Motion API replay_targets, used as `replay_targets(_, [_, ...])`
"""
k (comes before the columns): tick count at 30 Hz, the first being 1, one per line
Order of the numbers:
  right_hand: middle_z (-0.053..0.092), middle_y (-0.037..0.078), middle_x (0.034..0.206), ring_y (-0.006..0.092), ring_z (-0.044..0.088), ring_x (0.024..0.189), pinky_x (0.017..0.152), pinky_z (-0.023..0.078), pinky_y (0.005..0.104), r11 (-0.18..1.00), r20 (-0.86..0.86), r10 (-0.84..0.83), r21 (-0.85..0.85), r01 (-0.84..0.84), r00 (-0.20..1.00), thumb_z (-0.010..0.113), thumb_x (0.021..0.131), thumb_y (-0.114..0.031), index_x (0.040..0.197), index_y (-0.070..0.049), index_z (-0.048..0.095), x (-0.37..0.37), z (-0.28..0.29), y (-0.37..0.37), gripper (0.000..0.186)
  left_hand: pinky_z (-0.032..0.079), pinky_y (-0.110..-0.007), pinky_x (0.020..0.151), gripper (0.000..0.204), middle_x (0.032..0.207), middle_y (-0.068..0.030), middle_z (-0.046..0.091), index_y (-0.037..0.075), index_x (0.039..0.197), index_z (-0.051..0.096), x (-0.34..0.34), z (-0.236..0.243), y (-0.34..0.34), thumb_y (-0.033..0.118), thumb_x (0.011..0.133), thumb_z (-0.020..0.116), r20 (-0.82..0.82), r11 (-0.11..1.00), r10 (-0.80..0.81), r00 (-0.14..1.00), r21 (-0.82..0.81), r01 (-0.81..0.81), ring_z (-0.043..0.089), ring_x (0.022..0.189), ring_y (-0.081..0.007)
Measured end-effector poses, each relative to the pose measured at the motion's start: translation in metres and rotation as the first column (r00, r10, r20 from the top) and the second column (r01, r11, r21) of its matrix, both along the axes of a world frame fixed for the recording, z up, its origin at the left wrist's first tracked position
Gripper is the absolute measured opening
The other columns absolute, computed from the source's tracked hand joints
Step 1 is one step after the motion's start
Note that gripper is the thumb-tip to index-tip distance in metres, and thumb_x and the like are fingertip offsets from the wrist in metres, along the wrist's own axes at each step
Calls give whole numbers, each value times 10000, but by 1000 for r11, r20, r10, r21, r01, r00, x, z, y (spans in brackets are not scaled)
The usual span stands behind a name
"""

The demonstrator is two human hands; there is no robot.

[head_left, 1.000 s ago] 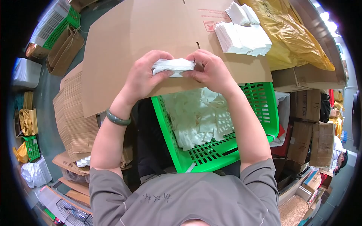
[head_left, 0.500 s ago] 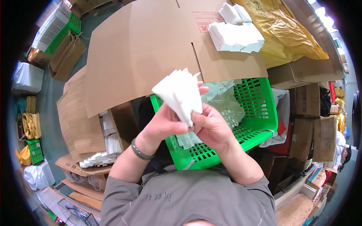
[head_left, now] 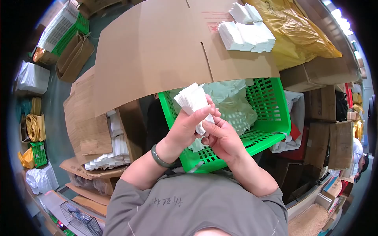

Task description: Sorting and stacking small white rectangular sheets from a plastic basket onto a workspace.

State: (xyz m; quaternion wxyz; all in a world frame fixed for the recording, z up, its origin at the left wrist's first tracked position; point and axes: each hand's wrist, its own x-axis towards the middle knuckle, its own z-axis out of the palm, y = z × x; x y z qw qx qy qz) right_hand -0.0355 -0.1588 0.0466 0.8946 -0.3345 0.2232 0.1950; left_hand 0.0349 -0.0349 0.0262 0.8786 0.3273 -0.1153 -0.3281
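Observation:
Over the near edge of a green plastic basket (head_left: 281,118), both my hands hold a bundle of thin white paper pieces (head_left: 192,97). My left hand (head_left: 188,125) wraps the bundle from the left, its thumb lying across the front. At the lower end, my right hand (head_left: 223,135) pinches the bundle between thumb and fingers. The papers fan out slightly at the top; whether they are bags or sheets I cannot tell. More loose whitish pieces (head_left: 232,104) lie in the basket. On the cardboard sheet (head_left: 153,51) beyond, similar white pieces stand in neat stacks (head_left: 248,36).
A yellow plastic sack (head_left: 295,35) lies beside the stacks. To my left, a carton of white pieces (head_left: 118,149) sits under folded cardboard (head_left: 88,122). Brown cartons (head_left: 328,141) line the right side. At the far right is another person (head_left: 357,155).
The bundle has come down a little and its fanned top is narrower, more squared together. My left hand has shifted right and its thumb now lies across the papers.

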Motion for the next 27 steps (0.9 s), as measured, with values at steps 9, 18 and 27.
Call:
replay_targets(9, [541, -16, 756, 80, 490, 617, 523, 354, 202, 1000, -41, 9, -9, -10, 999, 615, 921, -216, 1062, -80, 559, -4, 1, 4, 204, 462, -355, 872, 411, 883, -31, 559, 73, 1145, 502, -2, 2, 1, 356, 867, 610, -265, 999, -17, 964, -33, 8, 542, 967, -235])
replay_targets(18, [556, -22, 785, 76, 511, 633, 534, 378, 207, 971, -44, 90, -219, -97, 995, 633, 907, -225, 1015, -74, 580, 1, 3, 5, 194, 492, -324, 830, 251, 839, -11, 554, 116, 968, 510, -1, -5, 3, 345, 894, 581, -382, 995, -36, 923, -103, -4, 573, 873, -156])
replay_targets(27, [632, 111, 1058, 276, 610, 932, 800, 498, 390, -5, 561, 639, -682, 732, 527, 740, 768, -122, 1019, -12, 629, -7, 11, -6, 296, 495, -343, 858, 236, 813, -34, 566, 86, 984, 518, 0, -11, 11, 314, 930, 545, -558, 973, -91, 825, -227, -47, 586, 800, -165])
